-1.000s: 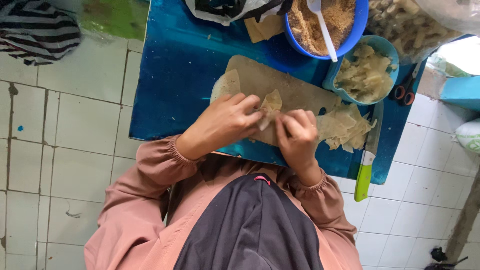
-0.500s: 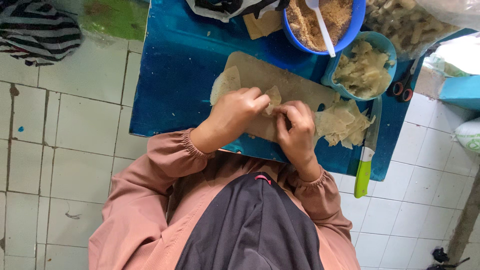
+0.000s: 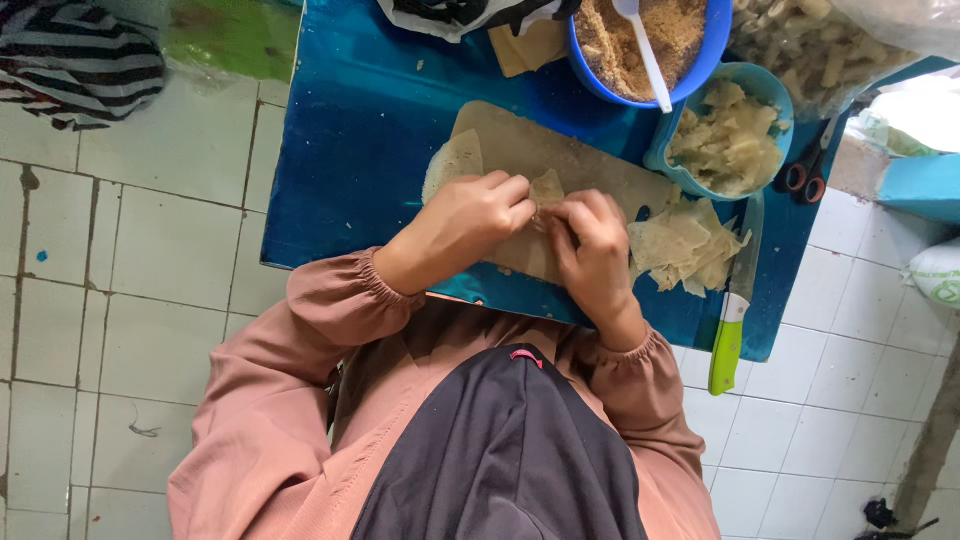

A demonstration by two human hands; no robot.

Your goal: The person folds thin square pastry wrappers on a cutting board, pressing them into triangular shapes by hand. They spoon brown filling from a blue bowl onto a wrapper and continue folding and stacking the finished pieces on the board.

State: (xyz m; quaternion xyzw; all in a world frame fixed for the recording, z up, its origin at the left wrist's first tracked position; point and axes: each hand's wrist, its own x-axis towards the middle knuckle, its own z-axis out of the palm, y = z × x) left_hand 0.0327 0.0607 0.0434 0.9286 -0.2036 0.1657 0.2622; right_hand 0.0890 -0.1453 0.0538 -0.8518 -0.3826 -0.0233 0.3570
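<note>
Both hands, left hand [image 3: 465, 225] and right hand [image 3: 592, 250], pinch a small pale dough wrapper [image 3: 547, 190] closed over the tan wooden cutting board [image 3: 540, 150]; I'd press the edges evenly, keeping the filling tucked inside.

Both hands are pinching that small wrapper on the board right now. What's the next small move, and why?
Probably finish the fold: press the thin wrapper closed between the fingertips. The left hand and right hand both pinch it over the cutting board, and it looks only partly folded. Whether filling is inside cannot be seen.
</note>
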